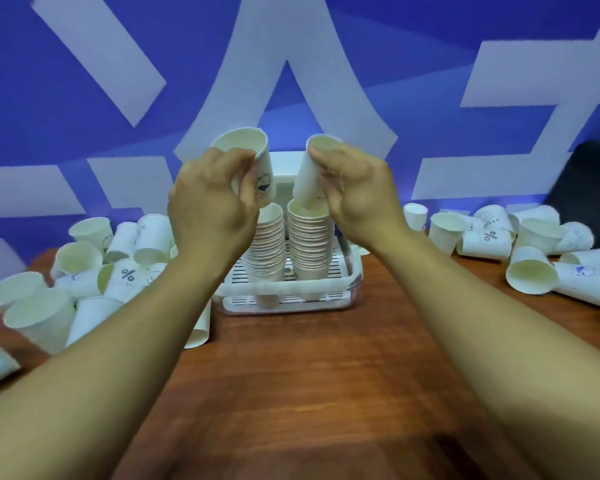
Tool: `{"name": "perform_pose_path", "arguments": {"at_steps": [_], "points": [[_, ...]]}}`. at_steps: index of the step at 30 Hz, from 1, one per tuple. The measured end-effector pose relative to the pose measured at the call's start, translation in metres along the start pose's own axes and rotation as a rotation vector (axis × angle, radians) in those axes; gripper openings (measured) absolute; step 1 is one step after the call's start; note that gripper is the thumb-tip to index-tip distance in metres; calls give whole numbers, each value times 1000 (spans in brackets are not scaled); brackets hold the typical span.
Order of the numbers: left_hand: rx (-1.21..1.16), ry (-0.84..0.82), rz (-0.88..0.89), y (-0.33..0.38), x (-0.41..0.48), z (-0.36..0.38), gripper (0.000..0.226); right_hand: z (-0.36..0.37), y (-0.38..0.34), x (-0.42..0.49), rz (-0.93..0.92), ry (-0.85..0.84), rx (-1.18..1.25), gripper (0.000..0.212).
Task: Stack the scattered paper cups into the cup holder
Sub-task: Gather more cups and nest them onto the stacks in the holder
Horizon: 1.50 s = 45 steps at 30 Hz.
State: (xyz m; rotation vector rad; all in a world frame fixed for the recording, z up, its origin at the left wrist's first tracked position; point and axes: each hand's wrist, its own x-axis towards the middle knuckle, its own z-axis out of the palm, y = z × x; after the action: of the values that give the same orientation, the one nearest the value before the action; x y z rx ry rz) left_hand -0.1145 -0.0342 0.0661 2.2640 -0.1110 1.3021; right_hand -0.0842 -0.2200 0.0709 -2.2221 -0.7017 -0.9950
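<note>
A clear plastic cup holder [355, 278] with a slotted white tray stands mid-table. Two tall stacks of nested paper cups rise from it, the left stack [267, 247] and the right stack [309, 244]. My left hand [212, 206] grips a white paper cup with a blue print [262, 161], held upright above the left stack. My right hand [355, 192] grips a plain white cup [307, 178], tilted, its base just entering the top of the right stack.
Several loose paper cups lie in a pile on the left [84, 271] and in another on the right [520, 244] of the wooden table [309, 375]. A blue wall with white shapes stands right behind. A dark object [589, 188] sits at the far right.
</note>
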Motion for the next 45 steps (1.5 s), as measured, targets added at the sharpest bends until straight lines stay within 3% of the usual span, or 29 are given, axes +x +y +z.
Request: {"name": "perform_pose_path", "arguments": {"at_steps": [8,12,21,29,33,37,45], "points": [[115,-287,51,-22,-10,25,22,33,14,-15,5,-269,-199,29],[145,-429,73,-32,-24,31,26,44,16,-28,-29,-336,-280,43],[299,-392,125,-39,-52,44,31,63,15,-45,-74,-187,-320,50],[336,-421,132,-33,-49,34,46,51,5,-45,-66,-262,-371,60],[240,-309,142,-17,-55,17,65,35,-18,-72,-19,-140,-327,70],[64,-231,169,14,-75,10,58,11,-32,-114,129,-27,-199,62],[-269,-438,268,106,-145,35,42,-77,-23,-190,417,109,-277,52]]}}
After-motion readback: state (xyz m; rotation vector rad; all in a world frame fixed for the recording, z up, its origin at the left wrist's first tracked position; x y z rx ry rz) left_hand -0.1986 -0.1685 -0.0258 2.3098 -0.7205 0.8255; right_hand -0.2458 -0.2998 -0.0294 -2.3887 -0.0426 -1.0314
